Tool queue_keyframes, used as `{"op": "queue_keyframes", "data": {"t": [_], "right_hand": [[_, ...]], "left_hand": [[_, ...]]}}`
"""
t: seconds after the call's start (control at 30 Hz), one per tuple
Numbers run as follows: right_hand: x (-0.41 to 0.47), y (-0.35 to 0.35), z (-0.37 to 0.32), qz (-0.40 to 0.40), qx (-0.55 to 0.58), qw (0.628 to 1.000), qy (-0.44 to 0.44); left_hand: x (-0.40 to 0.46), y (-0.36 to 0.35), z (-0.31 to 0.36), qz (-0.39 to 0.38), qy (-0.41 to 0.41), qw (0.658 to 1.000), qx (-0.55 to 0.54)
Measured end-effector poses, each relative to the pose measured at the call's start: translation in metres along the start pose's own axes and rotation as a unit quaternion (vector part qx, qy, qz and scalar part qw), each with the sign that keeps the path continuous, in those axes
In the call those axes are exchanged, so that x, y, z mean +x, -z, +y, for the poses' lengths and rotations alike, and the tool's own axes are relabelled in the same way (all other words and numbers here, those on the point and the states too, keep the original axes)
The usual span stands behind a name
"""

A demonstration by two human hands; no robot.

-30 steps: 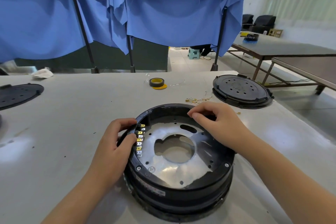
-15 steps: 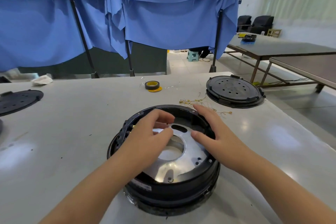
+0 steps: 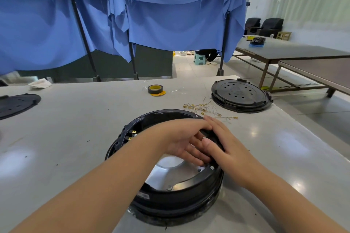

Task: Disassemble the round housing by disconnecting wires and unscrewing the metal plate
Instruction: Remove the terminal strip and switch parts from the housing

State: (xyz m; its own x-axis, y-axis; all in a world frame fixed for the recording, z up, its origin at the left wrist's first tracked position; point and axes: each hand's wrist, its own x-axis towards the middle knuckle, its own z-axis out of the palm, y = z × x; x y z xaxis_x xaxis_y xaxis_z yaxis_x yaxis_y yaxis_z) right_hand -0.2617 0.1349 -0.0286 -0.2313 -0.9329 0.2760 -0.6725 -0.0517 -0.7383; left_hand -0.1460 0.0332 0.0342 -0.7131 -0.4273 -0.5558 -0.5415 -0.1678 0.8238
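The round black housing (image 3: 176, 193) is set on the light grey desk (image 3: 66, 138), near its front edge, with its open side up. A silvery metal plate (image 3: 170, 172) is seated inside it, with a screw head seen near the front rim. Small brass terminals (image 3: 132, 135) are seen along the inner left wall.

The left hand (image 3: 181, 138) is reached across the opening from the left, its fingers extended and laid down onto the plate by the right inner wall. Nothing is seen to be gripped by it. The right hand (image 3: 225, 145) is laid over the right rim of the housing, fingers fairly straight, the thumb pressed inward just beside the left fingers; nothing is seen to be clasped.

Behind the housing, loose wires with brass ends (image 3: 206, 108) are scattered on the desk. A black perforated cover (image 3: 240, 94) is placed further right, and a roll of tape (image 3: 155, 89) lies toward the back. Blue cloth (image 3: 170, 15) is hung behind the desk.
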Motion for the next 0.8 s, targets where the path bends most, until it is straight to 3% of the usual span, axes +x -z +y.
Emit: {"op": "queue_keyframes", "data": {"t": [0.43, 0.8], "right_hand": [[0.002, 0.0, 0.007, -0.016, 0.067, 0.997, -0.026], [0.002, 0.0, 0.005, -0.006, 0.075, 0.996, -0.037]], "left_hand": [[0.018, -0.011, -0.011, 0.045, -0.037, 0.998, 0.005], [0.025, -0.015, -0.011, 0.063, -0.022, 0.998, 0.0]]}}
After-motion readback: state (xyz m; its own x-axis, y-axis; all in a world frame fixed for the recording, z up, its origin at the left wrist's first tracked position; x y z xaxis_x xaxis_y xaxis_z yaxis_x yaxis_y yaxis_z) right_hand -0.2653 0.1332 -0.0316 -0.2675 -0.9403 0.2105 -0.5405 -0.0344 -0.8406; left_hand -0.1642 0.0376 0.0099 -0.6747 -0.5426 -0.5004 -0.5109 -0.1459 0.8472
